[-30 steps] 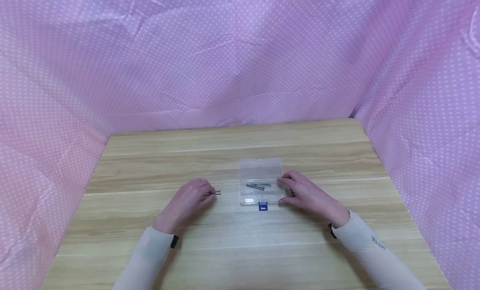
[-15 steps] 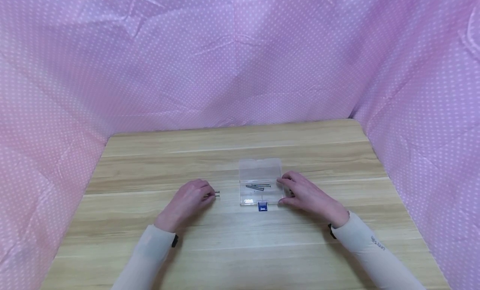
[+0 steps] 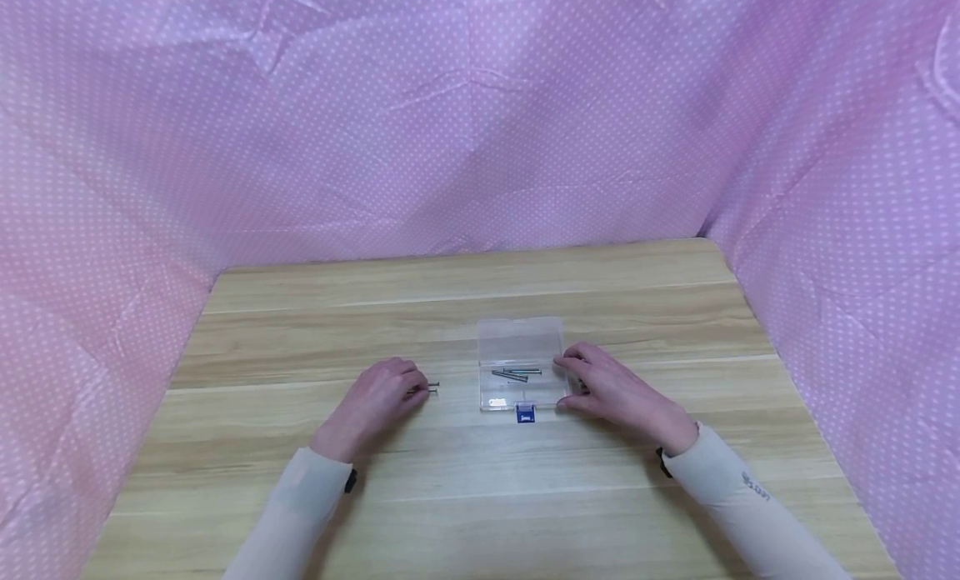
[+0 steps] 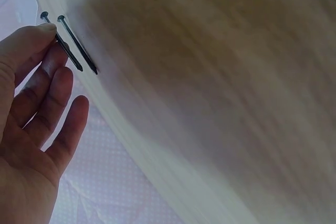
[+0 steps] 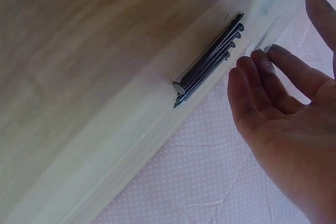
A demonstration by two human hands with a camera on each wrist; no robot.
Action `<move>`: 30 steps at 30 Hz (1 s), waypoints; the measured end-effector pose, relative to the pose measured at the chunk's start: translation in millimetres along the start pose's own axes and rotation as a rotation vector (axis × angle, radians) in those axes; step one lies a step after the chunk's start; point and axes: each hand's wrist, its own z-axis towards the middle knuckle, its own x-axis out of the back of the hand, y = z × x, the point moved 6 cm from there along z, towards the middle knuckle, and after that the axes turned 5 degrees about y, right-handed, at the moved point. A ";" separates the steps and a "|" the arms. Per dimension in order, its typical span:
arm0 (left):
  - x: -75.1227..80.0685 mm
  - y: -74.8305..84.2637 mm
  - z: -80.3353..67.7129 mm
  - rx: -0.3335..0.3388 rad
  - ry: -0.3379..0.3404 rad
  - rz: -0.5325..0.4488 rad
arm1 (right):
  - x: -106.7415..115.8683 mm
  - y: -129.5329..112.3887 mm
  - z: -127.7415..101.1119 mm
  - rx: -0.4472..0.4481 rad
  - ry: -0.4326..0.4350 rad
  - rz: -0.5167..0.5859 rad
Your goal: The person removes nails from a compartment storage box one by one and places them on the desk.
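A small clear plastic box (image 3: 521, 372) is lying open on the wooden table (image 3: 480, 497), a little right of its middle, with its thin transparent lid folded back toward the far edge and a small blue latch (image 3: 526, 413) sticking out at the near side. Inside the shallow tray, a few long dark metal nails (image 3: 516, 372) are lying almost parallel, slim and round-headed. The right hand (image 3: 611, 388) is resting against the box's right side, fingers gently bent and touching its edge, with the thumb at the near corner; it is steadying the box rather than clasping it. In the right wrist view, a separate bundle of dark nails (image 5: 210, 62) is lying close by these fingertips (image 5: 265, 66), smooth shafts packed together, one flat round head facing the camera. The left hand (image 3: 375, 405) is lying on the table well left of the box, and two loose nails (image 3: 429, 387) are lying side by side at its fingertips. In the left wrist view, the thumb and forefinger are touching the nearer nail (image 4: 62, 43), while the other nail (image 4: 77, 44) is lying free just beside it; whether the nail is truly pinched cannot be told. The table is showing pale, streaked wood grain with a matt finish. Pink cloth (image 3: 480, 122) with fine white dots is hanging in soft creases around three sides.
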 end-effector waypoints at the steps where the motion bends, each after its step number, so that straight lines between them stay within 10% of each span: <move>1: -0.2 0.4 0.2 -0.003 -0.001 0.001 | 0.0 0.0 -0.1 -0.002 0.001 0.000; 30: -2.8 8.9 2.8 -0.024 0.017 -0.003 | 1.3 -0.3 -1.4 0.020 0.005 0.004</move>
